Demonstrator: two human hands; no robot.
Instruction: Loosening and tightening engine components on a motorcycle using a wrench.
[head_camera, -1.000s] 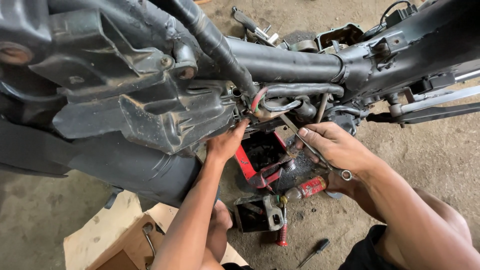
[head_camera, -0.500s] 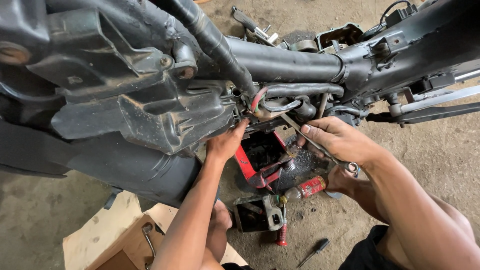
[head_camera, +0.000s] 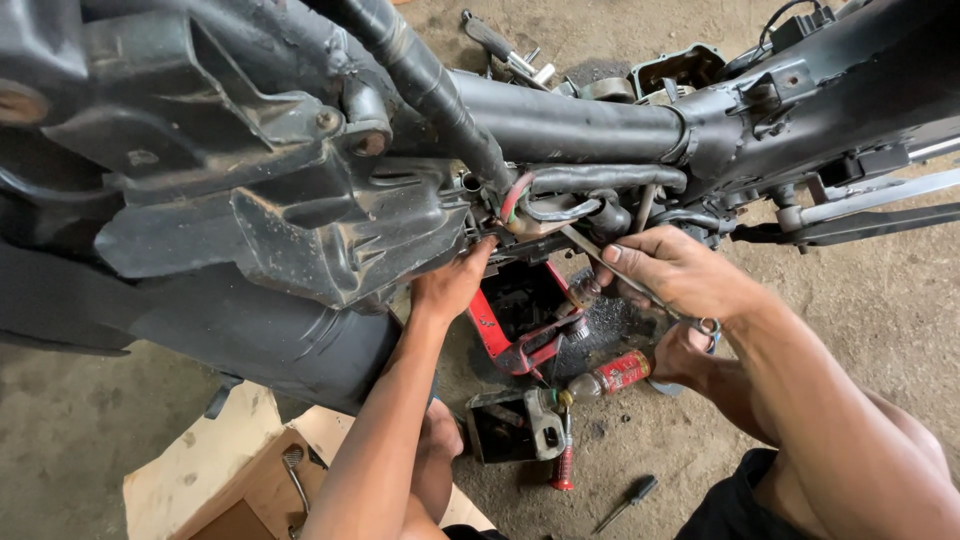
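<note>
The right hand (head_camera: 690, 275) had swung the wrench (head_camera: 640, 290) slightly since a second before, fingers closed round its shaft, its head at the fitting under the motorcycle frame (head_camera: 580, 125). The left hand (head_camera: 450, 285) stayed pressed there, its fingers' grip hidden.

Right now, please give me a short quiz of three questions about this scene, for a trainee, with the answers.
1. True or false: the right hand holds a slim metal wrench that points up toward the black frame.
2. What does the left hand touch? A) the small bottle with a red label B) the underside of the frame near the wires C) the cardboard
3. What tool with a black handle lies alone on the concrete floor?

Key: 1 true; 2 B; 3 a screwdriver.
</note>
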